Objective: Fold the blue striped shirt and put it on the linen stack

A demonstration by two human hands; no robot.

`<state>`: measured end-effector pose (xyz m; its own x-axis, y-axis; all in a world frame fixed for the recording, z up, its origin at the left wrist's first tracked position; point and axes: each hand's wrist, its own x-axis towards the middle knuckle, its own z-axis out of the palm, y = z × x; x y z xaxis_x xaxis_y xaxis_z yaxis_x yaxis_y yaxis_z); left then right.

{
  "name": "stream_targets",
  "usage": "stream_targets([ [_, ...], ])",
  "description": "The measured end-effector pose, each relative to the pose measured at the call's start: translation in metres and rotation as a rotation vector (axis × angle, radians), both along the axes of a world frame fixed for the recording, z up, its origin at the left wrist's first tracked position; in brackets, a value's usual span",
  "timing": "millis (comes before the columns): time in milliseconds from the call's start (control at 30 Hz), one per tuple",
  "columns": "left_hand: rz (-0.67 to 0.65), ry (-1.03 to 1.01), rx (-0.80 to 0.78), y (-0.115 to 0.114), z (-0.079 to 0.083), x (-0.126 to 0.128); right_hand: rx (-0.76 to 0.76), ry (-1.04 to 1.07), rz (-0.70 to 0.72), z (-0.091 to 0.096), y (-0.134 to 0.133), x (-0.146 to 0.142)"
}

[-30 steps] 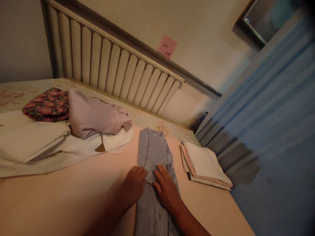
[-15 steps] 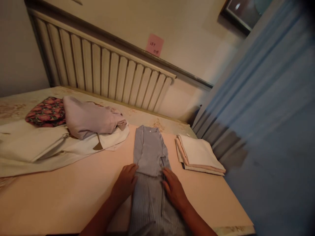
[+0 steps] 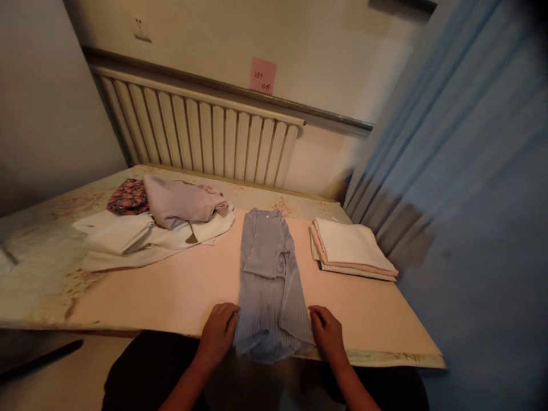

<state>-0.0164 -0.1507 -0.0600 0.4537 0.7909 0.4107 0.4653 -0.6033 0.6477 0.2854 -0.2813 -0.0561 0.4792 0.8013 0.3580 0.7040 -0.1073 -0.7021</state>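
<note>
Item 1. Striped grey-blue shirt (image 3: 269,279): I log it lying lengthwise in the middle of the pink table top (image 3: 171,285), collar at 12 o'clock. It is folded narrow, and its hem hangs slightly over the near edge at 6 o'clock.

Item 2. Left hand (image 3: 218,337): at 7 o'clock of the shirt, with its fingers close together and curled and their tips on the shirt's lower left edge. I cannot tell whether cloth is pinched.

Item 3. Right hand (image 3: 327,337): at 5 o'clock of the shirt, in the same narrow curl, touching the lower right edge. I cannot tell its grip either.

Item 4. Folded stack (image 3: 351,248): white and pink cloths at 2 o'clock of the shirt, near it but apart.

Item 5. Loose pile at 10 o'clock: a white garment (image 3: 124,242) underneath, a lilac garment (image 3: 180,202) on top, and a floral fabric (image 3: 128,196) behind.

Item 6. Radiator (image 3: 201,137): against the wall at 12 o'clock, with a pink note (image 3: 262,76) above it.

Item 7. Blue curtain (image 3: 471,171): fills the 3 o'clock side.
</note>
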Motion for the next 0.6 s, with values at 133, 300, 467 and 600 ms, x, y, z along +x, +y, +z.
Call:
stream_targets([
  [133, 0.081, -0.025, 0.038, -0.024, -0.011, -0.004, 0.011, -0.006, 0.011, -0.002, 0.002, 0.001],
  [300, 0.102, -0.015, 0.078, -0.038, -0.019, -0.007, -0.015, -0.009, 0.065, -0.003, -0.003, 0.002],
  [467, 0.035, 0.118, 0.151, -0.048, -0.022, -0.013, -0.026, 0.006, 0.1, -0.004, -0.011, -0.002],
  [600, 0.026, 0.254, 0.203, -0.051, -0.022, -0.014, -0.065, 0.01, 0.158, 0.0, -0.013, -0.003],
])
